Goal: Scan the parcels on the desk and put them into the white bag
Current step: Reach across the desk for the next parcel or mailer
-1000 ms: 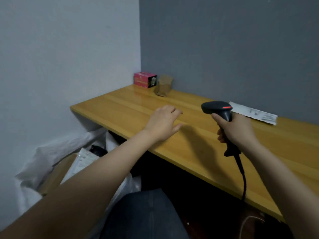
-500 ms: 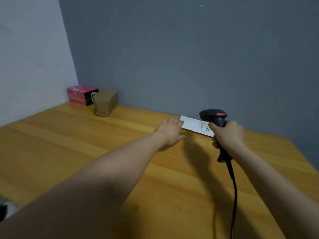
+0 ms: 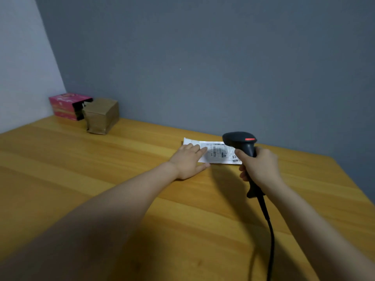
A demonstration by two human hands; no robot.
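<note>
A flat white parcel point(image 3: 215, 154) with a printed label lies face up on a wooden worktop point(image 3: 121, 179), close to the grey wall point(image 3: 203, 57) at the back. Its long axis runs left to right, roughly along the wall.

The left hand point(image 3: 187, 162) reaches forward with its fingers straight and lies on the parcel's left end, with the thumb on the wood beside it. The right hand point(image 3: 257, 166) grips the handle of a black scanner point(image 3: 240, 139), which points forward and down. In this view the scanner's head covers the parcel's right end, and its cord point(image 3: 267, 230) trails back toward the person.

Both hands are at the parcel, so the label probably lies within the scanner's aim. The left hand is better placed to lift the parcel.

Well apart, in the far left corner, a brown parcel point(image 3: 101, 115) stands just beside a pink box point(image 3: 68, 105). The white bag is out of view.
</note>
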